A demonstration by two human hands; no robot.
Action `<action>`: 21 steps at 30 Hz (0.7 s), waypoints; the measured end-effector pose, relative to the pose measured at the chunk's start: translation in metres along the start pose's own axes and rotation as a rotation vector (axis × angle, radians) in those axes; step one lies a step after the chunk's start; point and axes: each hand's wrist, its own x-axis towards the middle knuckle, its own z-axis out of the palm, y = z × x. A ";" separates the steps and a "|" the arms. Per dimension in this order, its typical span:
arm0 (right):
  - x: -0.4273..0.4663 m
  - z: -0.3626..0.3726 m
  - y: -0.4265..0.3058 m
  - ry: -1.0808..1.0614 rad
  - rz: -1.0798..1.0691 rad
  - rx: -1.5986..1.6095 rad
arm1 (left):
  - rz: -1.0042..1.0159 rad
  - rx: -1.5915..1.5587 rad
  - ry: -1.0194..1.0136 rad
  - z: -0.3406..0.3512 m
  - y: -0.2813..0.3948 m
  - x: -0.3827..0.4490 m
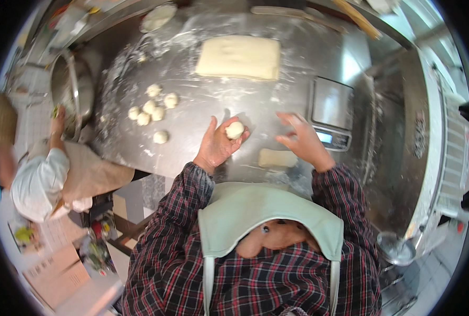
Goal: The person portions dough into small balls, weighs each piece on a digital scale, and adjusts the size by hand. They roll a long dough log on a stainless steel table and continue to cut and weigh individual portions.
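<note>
A round ball of dough (234,130) rests on the palm and fingers of my left hand (217,144), which is turned up over the steel worktable. My right hand (300,136) hovers to the right, blurred, its fingers apart and nothing in them. Below that hand lies a short strip of dough (278,158) on the table. Several small dough balls (149,107) sit in a loose group left of my left hand, and a single dough ball (161,137) lies apart nearer the table's edge. Farther back is a large, thick slab of dough (239,57).
A digital kitchen scale (332,102) with a lit display stands at the right. Flour dusts the steel worktable (202,102). At the left a person (41,181) reaches into a large metal bowl (76,79). A wooden rolling pin (358,17) and a flour-dusted bowl (158,17) are at the back.
</note>
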 end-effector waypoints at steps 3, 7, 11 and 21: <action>-0.026 0.015 0.034 -0.201 0.114 -0.217 | 0.102 -0.108 0.080 -0.042 0.040 -0.022; -0.056 0.032 0.055 -0.133 -0.025 -0.422 | 0.626 0.356 0.518 -0.039 0.121 -0.061; -0.066 0.039 0.065 0.013 0.050 -0.487 | 0.989 1.391 0.827 -0.107 0.203 -0.135; -0.070 0.046 0.076 0.006 0.406 0.237 | 0.507 1.890 0.241 0.001 -0.007 -0.009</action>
